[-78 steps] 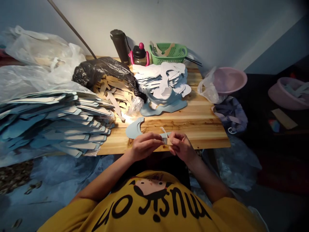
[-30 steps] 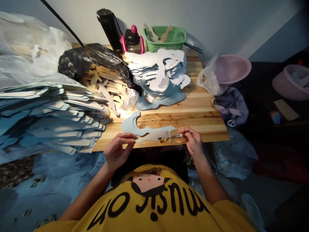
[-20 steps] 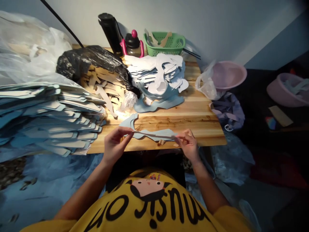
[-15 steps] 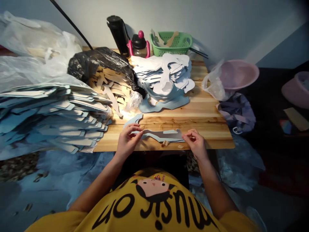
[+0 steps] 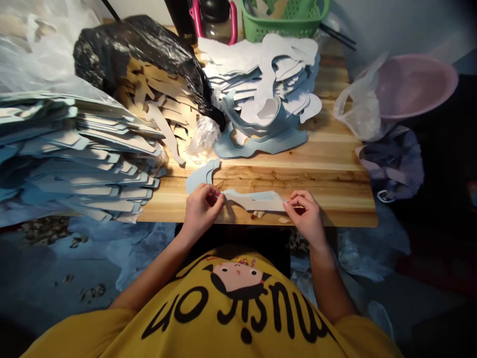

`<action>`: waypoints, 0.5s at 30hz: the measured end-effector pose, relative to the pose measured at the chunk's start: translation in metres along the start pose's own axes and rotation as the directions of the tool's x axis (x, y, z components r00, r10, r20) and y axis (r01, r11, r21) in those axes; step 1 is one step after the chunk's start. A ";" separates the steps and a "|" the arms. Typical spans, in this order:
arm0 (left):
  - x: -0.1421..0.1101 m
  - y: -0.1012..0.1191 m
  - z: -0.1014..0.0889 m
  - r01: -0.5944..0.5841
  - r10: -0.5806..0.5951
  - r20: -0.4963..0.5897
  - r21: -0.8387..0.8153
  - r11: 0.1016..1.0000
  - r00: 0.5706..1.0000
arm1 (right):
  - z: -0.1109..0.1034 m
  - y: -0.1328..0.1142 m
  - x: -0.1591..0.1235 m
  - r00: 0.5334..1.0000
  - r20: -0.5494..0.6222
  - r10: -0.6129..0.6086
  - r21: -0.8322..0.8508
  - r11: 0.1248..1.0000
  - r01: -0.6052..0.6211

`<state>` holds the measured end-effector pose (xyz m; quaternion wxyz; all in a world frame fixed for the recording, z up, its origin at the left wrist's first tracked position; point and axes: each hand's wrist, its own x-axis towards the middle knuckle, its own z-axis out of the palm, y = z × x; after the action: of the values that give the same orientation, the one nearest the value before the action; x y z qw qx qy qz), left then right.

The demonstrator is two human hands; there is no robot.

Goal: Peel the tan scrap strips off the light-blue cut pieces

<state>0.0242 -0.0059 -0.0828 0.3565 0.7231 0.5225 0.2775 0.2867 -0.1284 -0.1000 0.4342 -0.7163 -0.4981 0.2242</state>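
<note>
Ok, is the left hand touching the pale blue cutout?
Touching: the head view shows the left hand closed on the pale blue cutout, with the cutout running out from between its fingers.

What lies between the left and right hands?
A long pale blue cut-out strip lies between the left hand and right hand, in the head view.

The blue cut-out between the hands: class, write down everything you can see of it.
The blue cut-out is long, flat and thin, card-like, with a wavy outline and a paler top patch. Its curved end reaches past the left hand, which grips it; the right hand holds the far end, over the wooden table.
</note>
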 end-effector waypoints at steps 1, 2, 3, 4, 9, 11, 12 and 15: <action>0.002 0.000 0.001 0.012 -0.012 0.002 -0.002 1.000 1.000 | 0.000 0.000 0.001 1.000 -0.001 0.001 -0.008 1.000 -0.001; 0.003 0.000 0.002 0.032 -0.032 0.007 -0.008 0.999 0.999 | 0.000 -0.001 0.002 1.000 -0.001 0.004 -0.013 1.000 -0.004; 0.004 0.000 0.003 0.056 -0.055 0.014 -0.014 0.998 0.998 | 0.000 -0.001 0.002 1.000 0.001 0.007 -0.013 1.000 -0.007; 0.004 0.000 0.003 0.076 -0.076 0.022 -0.020 0.997 0.997 | 0.000 -0.002 0.003 1.000 0.004 0.011 -0.009 1.000 -0.011; 0.007 0.003 0.003 0.111 -0.111 0.046 -0.008 0.994 0.993 | 0.000 -0.002 0.005 1.000 0.012 0.026 -0.009 1.000 -0.026; 0.008 0.004 0.003 0.112 -0.112 0.046 0.001 0.994 0.993 | 0.000 -0.003 0.006 1.000 0.005 0.030 -0.027 0.999 -0.030; 0.008 0.003 0.003 0.113 -0.113 0.044 0.003 0.994 0.993 | 0.000 -0.004 0.006 1.000 -0.001 0.029 -0.041 0.999 -0.029; 0.009 0.003 0.004 0.113 -0.113 0.033 0.009 0.994 0.993 | 0.001 -0.007 0.007 1.000 -0.010 0.011 -0.101 0.995 -0.012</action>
<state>0.0313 0.0010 -0.0827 0.3777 0.6981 0.5577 0.2429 0.2849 -0.1212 -0.0938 0.3983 -0.7412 -0.5028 0.1978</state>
